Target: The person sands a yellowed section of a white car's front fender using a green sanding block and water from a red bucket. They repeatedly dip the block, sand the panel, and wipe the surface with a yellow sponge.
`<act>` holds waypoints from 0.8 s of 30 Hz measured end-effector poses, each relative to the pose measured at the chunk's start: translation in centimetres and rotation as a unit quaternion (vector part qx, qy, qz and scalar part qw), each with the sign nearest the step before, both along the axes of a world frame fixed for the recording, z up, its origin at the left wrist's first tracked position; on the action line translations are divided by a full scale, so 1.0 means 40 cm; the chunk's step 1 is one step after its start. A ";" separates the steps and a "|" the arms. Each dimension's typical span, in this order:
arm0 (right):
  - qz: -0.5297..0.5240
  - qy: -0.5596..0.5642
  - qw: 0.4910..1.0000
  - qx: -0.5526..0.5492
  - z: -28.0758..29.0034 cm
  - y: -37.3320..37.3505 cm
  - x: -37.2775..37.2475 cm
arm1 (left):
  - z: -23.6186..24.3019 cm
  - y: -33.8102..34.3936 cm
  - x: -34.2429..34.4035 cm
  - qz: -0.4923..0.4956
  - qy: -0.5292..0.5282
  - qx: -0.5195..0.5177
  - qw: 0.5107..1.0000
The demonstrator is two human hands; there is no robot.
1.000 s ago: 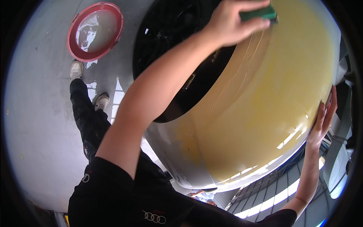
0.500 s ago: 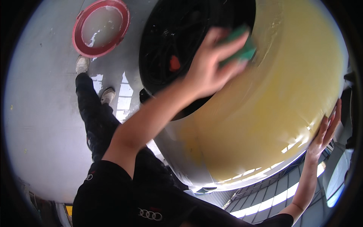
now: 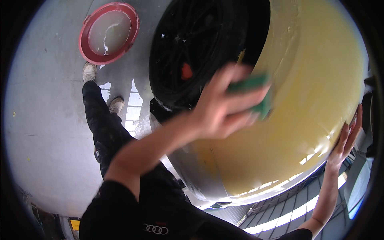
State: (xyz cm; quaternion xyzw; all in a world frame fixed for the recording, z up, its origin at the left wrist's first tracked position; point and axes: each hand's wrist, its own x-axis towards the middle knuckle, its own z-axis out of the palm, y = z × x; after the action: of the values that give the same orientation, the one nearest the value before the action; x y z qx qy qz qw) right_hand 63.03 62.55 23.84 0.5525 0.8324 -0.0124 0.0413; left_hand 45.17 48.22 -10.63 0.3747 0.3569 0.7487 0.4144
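Note:
My left hand (image 3: 222,102), blurred by motion, grips a green block (image 3: 262,108) over the car's yellowish, wet-looking panel (image 3: 288,132) beside the wheel arch. To its upper left is the black wheel (image 3: 184,40), with a red part showing between the spokes. Wrinkles run through a clear layer along the arch. Over at the panel's right edge, my right hand (image 3: 346,140) lies with its fingers stretched along the bodywork, holding nothing visible.
A red tub (image 3: 86,40) of cloudy liquid stands on the grey floor (image 3: 48,120) at upper left. My legs and shoes are below it, among shiny wet patches. The car's silver lower section (image 3: 188,168) curves toward the bottom.
My left hand and the green block have swept down along the arch from the top of the panel to its middle, uncovering more wheel. My right hand stays on the edge.

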 end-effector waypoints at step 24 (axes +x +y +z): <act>0.051 -0.078 0.995 0.045 -0.027 -0.010 -0.072 | 0.028 0.324 -0.104 0.038 0.055 -0.053 0.996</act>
State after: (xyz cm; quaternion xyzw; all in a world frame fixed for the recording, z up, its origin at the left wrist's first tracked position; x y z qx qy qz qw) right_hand 60.16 62.14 22.77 0.5102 0.8533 0.0703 0.0818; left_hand 41.03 61.16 -9.51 0.3787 0.4320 0.7226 0.3844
